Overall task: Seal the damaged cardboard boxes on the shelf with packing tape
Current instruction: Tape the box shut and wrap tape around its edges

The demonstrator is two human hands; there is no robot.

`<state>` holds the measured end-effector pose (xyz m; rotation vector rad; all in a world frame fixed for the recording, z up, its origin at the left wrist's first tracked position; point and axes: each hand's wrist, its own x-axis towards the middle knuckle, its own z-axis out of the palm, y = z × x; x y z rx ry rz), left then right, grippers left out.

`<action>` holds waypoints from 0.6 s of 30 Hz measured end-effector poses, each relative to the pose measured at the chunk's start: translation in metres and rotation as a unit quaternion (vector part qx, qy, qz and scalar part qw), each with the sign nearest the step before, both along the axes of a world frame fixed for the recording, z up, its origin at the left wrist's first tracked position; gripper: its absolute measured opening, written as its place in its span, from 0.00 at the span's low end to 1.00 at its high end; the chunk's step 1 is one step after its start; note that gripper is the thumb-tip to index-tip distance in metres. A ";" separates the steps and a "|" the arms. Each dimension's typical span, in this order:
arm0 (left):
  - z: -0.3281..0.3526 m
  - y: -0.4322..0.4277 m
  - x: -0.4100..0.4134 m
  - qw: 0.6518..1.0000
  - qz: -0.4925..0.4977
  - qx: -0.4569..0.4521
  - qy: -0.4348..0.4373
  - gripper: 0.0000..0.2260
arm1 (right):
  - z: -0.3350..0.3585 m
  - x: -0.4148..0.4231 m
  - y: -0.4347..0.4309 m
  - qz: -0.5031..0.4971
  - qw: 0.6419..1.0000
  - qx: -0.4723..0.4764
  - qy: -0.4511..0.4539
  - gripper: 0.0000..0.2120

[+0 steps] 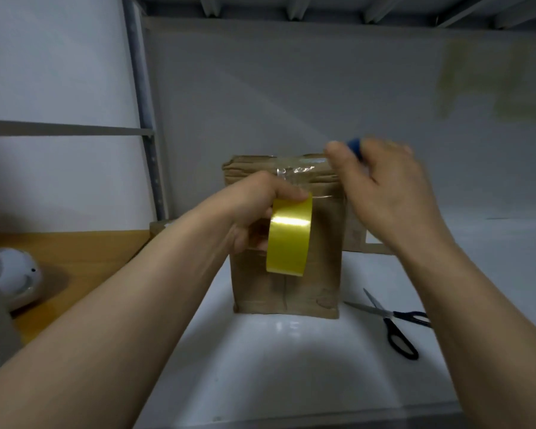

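A worn brown cardboard box (pixel 307 292) stands upright on the white shelf (pixel 291 366). My left hand (pixel 254 209) grips a yellow roll of packing tape (pixel 288 236) in front of the box's face. A clear strip of tape (pixel 297 173) runs from the roll up over the box's top edge. My right hand (pixel 387 193) is at the box's top right corner, blurred, fingers curled round a small blue object (pixel 355 147) that I cannot identify.
Black-handled scissors (pixel 393 323) lie open on the shelf right of the box. A second cardboard piece (pixel 359 236) stands behind the box on the right. Left of the shelf post (pixel 146 119) is a wooden surface (pixel 84 258) with a white round object (pixel 16 277).
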<state>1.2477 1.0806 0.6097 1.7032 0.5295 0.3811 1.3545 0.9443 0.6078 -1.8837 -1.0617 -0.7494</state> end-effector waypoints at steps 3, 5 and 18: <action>-0.001 0.004 0.002 0.999 -0.012 -0.028 -0.023 0.14 | 0.025 0.020 0.034 0.070 0.983 -0.157 -0.059 0.21; -0.002 0.003 0.005 0.996 -0.027 -0.068 -0.046 0.14 | 0.030 0.028 0.056 0.095 0.968 -0.228 -0.052 0.23; -0.038 0.008 0.038 0.996 0.080 -0.033 -0.029 0.16 | 0.018 0.064 0.083 0.057 0.975 -0.205 -0.063 0.23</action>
